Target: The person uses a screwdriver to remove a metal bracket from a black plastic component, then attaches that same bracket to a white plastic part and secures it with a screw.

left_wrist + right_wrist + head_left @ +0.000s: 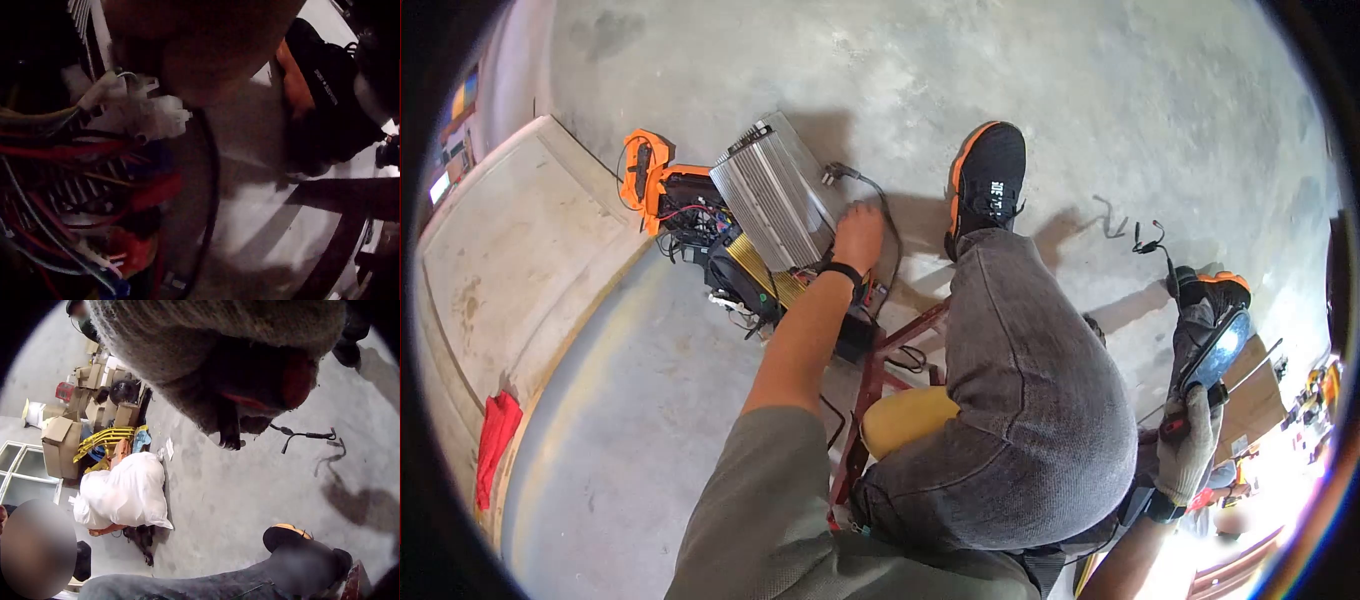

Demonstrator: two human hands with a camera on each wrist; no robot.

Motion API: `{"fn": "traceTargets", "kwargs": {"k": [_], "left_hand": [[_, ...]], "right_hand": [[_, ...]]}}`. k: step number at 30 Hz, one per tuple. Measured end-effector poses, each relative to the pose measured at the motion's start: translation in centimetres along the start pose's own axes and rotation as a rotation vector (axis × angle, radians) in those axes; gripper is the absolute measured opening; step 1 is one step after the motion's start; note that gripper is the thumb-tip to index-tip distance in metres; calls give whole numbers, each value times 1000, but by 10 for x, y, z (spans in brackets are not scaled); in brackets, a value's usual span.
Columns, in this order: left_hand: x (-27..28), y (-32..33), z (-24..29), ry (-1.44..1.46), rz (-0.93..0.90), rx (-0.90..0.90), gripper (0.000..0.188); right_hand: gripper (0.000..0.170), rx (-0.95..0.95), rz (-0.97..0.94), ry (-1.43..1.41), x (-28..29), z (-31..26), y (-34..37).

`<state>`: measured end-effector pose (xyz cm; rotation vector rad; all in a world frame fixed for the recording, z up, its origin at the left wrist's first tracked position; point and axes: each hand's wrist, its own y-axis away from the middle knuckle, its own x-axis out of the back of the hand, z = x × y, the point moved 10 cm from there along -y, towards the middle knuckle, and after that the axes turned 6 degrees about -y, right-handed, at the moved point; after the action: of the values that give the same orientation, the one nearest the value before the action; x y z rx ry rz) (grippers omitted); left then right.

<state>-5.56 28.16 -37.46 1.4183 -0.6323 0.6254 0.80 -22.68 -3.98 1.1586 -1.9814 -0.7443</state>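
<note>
My bare left hand (858,238) is at the lower right edge of a silver finned metal case (768,195), its fingers bent. That case leans over a yellow finned unit (760,275) and a bundle of wires. Dark in the left wrist view, the hand is close above white plastic connectors (165,117); whether it grips anything is something I cannot tell. My right hand (1187,445), in a knitted glove, grips a black-and-red handheld device (262,378) with a shiny face (1228,345). A black lead (303,434) with forked ends hangs beyond it.
A black plug cable (885,205) lies beside the case. Orange housing parts (645,175) are at its left, near a pale panel (520,240) with a red cloth (497,440). A dark red metal frame (870,400) stands by my leg. White sacks (134,490) and cardboard boxes (61,447) are farther off.
</note>
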Motion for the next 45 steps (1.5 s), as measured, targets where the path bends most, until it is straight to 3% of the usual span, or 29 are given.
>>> {"fn": "traceTargets", "kwargs": {"k": [4,7,10,14,17,22,25,35,37,38,40,45], "left_hand": [[-16,-8,0,-41,-145,62,17],[2,-7,0,-45,19,67,20],[28,9,-3,-136,31,64,24],[13,3,0,-220,-39,128,24],[6,-3,-1,-217,-104,189,22],[-3,-8,-3,-240,-211,157,22],[-5,-6,2,-313,-101,129,21],[-10,-8,4,-209,-125,160,17],[1,-6,-4,-13,68,251,15],[-3,-9,-4,-14,70,250,15],[-4,-9,-27,479,263,463,12],[-12,-10,-33,583,295,512,14]], "right_hand": [[35,-7,-27,-3,-2,0,-1],[42,1,41,2,-1,-3,3],[34,-23,4,5,2,2,0],[34,-27,1,39,-10,5,-1],[49,-20,53,51,-4,6,1],[35,-38,21,27,6,4,0],[36,-34,44,42,-1,3,1],[43,-17,108,36,-5,1,4],[43,8,101,44,-1,3,1],[43,10,100,41,-1,3,1],[42,12,51,31,-6,4,1],[43,-31,63,54,-6,2,5]]}}
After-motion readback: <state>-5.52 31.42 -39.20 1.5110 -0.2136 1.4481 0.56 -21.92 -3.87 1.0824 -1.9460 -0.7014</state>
